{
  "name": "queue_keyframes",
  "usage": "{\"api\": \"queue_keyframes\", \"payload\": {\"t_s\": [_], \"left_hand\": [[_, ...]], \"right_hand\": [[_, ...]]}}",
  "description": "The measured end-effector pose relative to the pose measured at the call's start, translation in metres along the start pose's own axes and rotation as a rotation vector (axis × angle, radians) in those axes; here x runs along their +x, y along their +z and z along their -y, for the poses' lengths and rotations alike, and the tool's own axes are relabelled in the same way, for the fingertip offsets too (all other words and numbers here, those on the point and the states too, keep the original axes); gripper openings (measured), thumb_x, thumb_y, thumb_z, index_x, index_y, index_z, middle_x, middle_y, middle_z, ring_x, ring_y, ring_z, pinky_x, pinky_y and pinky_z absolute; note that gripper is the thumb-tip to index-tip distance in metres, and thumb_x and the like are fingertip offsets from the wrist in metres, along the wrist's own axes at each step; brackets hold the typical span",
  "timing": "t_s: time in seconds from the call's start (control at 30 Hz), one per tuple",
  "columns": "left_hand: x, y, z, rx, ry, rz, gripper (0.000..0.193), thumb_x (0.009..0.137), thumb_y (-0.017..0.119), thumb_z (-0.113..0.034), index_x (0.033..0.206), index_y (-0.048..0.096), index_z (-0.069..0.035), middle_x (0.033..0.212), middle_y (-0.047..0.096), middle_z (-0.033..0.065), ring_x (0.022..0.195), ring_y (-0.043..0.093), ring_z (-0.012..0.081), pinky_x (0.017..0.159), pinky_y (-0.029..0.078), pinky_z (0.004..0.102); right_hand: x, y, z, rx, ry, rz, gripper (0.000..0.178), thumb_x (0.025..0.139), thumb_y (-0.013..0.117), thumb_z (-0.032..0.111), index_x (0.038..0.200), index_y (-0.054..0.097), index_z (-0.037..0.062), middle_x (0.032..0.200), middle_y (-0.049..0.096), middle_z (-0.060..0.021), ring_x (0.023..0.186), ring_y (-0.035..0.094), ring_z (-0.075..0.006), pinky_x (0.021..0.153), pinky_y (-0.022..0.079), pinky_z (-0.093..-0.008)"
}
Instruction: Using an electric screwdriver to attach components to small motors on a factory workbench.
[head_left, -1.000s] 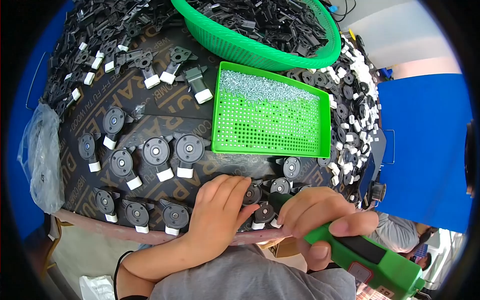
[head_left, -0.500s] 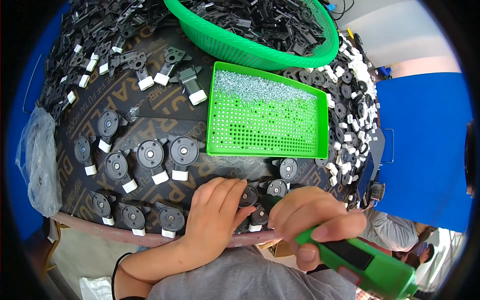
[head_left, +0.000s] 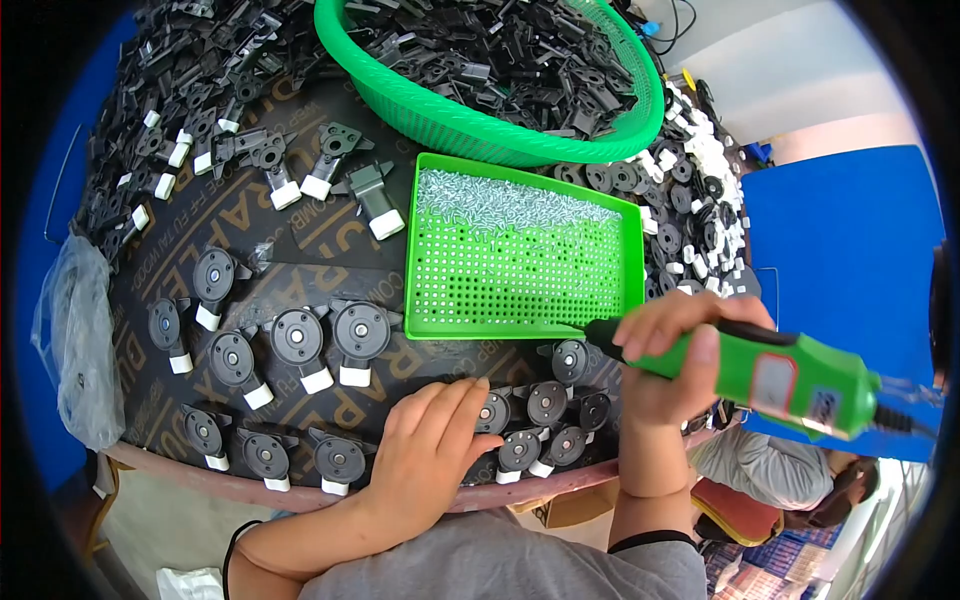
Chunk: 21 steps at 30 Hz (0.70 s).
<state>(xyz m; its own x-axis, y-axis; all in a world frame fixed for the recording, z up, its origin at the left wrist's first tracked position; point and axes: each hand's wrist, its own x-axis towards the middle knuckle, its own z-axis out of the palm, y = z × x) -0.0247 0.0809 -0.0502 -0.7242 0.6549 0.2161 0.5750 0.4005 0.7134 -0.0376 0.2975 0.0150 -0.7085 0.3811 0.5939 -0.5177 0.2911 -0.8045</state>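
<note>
My right hand grips a green electric screwdriver, its dark nose and thin bit pointing left over the front right rim of a green perforated tray. Small silver screws are heaped along the tray's far side. On the table my left hand lies with its thumb and forefinger around a black round part, which its fingers partly cover. Close beside that part is a cluster of similar black discs, some with white tabs showing.
A green basket full of black parts stands behind the tray. Black brackets are piled at the far left. White pieces and black discs heap up on the right. Several assembled discs lie left. A clear plastic bag hangs at the left edge.
My right hand has raised the screwdriver from the discs near the front edge, moving it away from me to the tray's front right rim. The left hand stays by the same part.
</note>
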Motion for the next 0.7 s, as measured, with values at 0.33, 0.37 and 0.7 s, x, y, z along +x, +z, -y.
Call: {"api": "queue_keyframes", "payload": {"t_s": [0.33, 0.37, 0.7], "left_hand": [[0.0028, 0.0023, -0.0003, -0.080, -0.051, 0.031, 0.060, 0.085, 0.075, -0.023, 0.135, 0.053, 0.002, 0.130, 0.058, 0.0148, 0.116, 0.053, 0.0341, 0.099, 0.044, 0.0436], [0.0031, 0.0024, -0.0002, -0.084, -0.051, 0.032, 0.060, 0.085, 0.075, -0.022, 0.135, 0.053, 0.002, 0.130, 0.058, 0.0151, 0.117, 0.054, 0.0345, 0.100, 0.044, 0.0438], [0.0017, 0.0005, 0.0000, -0.126, -0.028, 0.002, 0.061, 0.086, 0.075, -0.023, 0.134, 0.050, 0.005, 0.130, 0.055, 0.0185, 0.116, 0.054, 0.0364, 0.098, 0.045, 0.0451]], "right_hand": [[-0.0044, 0.0043, -0.0054, -0.017, 0.046, 0.035, 0.033, 0.097, 0.056, 0.026, 0.120, 0.039, 0.0105, 0.063, 0.048, -0.0072, 0.048, 0.049, -0.0178, 0.046, 0.048, -0.0328], [-0.0043, 0.0035, -0.0065, -0.017, 0.047, 0.034, 0.033, 0.097, 0.056, 0.026, 0.120, 0.039, 0.0105, 0.063, 0.048, -0.0072, 0.048, 0.049, -0.0178, 0.046, 0.048, -0.0328], [-0.0045, 0.0014, -0.0091, 0.017, -0.007, 0.053, 0.032, 0.096, 0.057, 0.022, 0.120, 0.040, 0.0094, 0.063, 0.048, -0.0071, 0.048, 0.048, -0.0173, 0.045, 0.047, -0.0323]]}}
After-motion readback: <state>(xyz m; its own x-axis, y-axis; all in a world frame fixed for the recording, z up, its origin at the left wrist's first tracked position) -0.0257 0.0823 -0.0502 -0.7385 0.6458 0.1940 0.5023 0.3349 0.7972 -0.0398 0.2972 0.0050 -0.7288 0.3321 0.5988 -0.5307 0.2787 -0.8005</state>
